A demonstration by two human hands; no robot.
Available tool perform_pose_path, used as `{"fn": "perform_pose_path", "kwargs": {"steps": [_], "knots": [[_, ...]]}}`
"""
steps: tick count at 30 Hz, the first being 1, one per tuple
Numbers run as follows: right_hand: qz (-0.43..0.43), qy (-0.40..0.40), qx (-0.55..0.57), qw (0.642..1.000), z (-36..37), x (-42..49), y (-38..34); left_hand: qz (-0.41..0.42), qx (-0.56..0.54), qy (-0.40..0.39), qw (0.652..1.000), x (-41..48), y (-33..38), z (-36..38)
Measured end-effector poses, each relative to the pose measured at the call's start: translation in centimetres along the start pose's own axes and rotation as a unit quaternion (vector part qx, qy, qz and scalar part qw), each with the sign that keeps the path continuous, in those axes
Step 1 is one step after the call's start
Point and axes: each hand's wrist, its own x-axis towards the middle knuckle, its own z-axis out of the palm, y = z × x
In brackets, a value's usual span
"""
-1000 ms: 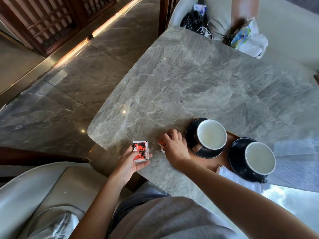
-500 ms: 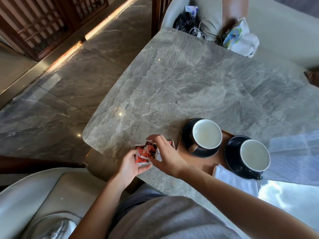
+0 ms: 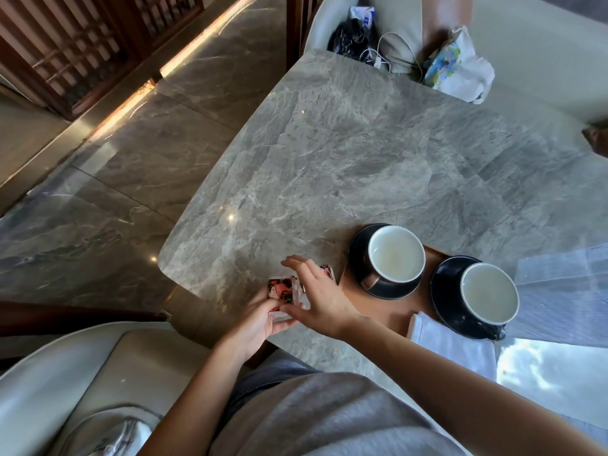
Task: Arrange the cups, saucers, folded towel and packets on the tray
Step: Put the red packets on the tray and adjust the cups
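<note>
Several packets (image 3: pixel 283 292) sit pinched in the left hand (image 3: pixel 255 324) fingers, right hand (image 3: pixel 320 299) fingers spread over them.

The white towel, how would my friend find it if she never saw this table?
Start at the grey marble table, then find the brown tray on its near edge. The folded towel lies at the tray's near end, beside the saucer of the right-hand cup. It is the only flat, white, cloth thing there.
</note>
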Motion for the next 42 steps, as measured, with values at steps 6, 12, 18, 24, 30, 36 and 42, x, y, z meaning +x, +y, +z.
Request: {"fn": "perform_pose_path", "kwargs": {"steps": [6,12,18,24,30,36,42], "knots": [[0.127,0.025,-0.221,0.967,0.6,0.4,3.1,0.015,-0.043,0.043,0.998,0.3,0.0,-0.2],[0.136,0.028,-0.248,0.959,1.0,1.0,4.0,0.012,-0.05,0.048,0.998,0.3,0.0,-0.6],[0.127,0.02,-0.209,0.969,0.6,0.3,4.1,0.01,-0.076,0.062,0.995,0.7,0.1,-0.4],[0.123,0.076,0.027,0.989,-1.5,0.8,3.1,-0.025,-0.09,0.051,0.994,0.9,0.8,0.4],[0.077,0.074,0.126,0.986,-4.0,2.1,0.8,-0.034,-0.049,-0.012,0.998,0.5,0.8,0.7],[0.024,-0.048,0.012,0.998,-4.3,2.8,-0.9,-0.081,-0.02,-0.101,0.991,0.2,0.6,1.4],[-0.001,-0.068,-0.005,0.998,-3.2,2.0,-1.5,-0.032,0.016,-0.084,0.996,0.6,-0.1,1.5]]}}
